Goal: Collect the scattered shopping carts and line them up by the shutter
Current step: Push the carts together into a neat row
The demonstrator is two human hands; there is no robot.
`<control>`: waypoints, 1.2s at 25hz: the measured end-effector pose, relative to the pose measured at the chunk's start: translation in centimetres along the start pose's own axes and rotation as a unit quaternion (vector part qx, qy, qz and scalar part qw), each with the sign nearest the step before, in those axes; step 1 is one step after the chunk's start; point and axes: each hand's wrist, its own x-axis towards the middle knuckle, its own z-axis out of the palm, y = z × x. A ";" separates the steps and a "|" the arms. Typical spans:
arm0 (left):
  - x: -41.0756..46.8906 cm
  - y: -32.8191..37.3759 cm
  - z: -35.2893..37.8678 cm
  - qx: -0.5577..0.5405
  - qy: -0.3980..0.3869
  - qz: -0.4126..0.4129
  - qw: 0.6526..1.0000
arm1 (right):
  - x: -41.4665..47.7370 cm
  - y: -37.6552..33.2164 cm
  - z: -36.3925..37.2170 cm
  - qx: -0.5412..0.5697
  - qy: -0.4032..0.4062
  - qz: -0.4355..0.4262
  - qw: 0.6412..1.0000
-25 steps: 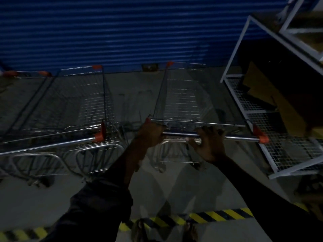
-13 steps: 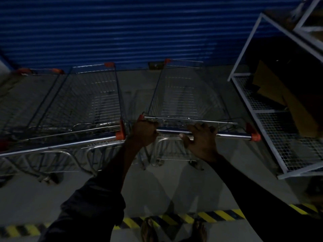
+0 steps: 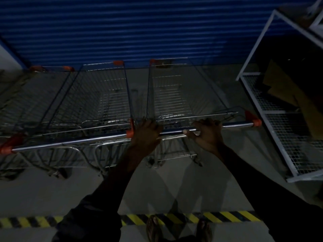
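Your cart point(image 3: 167, 95) stands nose toward the blue shutter point(image 3: 122, 28), between the neighbouring cart point(image 3: 104, 98) on its left and a white wire rack point(image 3: 281, 130) on its right. Both your hands grip its handle bar point(image 3: 236, 124): the left hand point(image 3: 146, 132) at the very left end, the right hand point(image 3: 208, 136) near the middle, fingers point(image 3: 206, 122) curled over the bar. Watch that left hand first. It sits just beside the orange end cap point(image 3: 129, 133) of the neighbour's handle, and any drift leftward could pinch your knuckles between the two bars. Drift the other way and the handle's right end could catch the rack's frame, which stands near and holds cardboard point(image 3: 288, 96). Push too hard and the basket front would likely bang the shutter. The light is dim, so the wheels and anything under them are hard to read. A third cart point(image 3: 33, 91) stands further left, and a yellow-and-black floor stripe point(image 3: 218, 217) runs by your feet.
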 end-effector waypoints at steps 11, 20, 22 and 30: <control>-4.5 -6.9 2.4 -0.139 -0.077 -0.047 0.986 | 1.4 -6.8 1.1 0.028 -0.074 -0.043 0.996; -4.8 -7.0 1.0 -0.161 -0.079 -0.011 0.984 | -0.3 -7.3 0.5 0.028 -0.042 -0.014 0.999; -5.4 -6.8 0.7 -0.159 -0.053 0.004 0.986 | -1.1 -7.3 0.5 0.027 -0.023 -0.010 0.999; -6.4 -7.3 1.5 -0.163 -0.046 0.069 0.983 | -2.4 -7.4 0.9 0.064 0.012 -0.004 0.998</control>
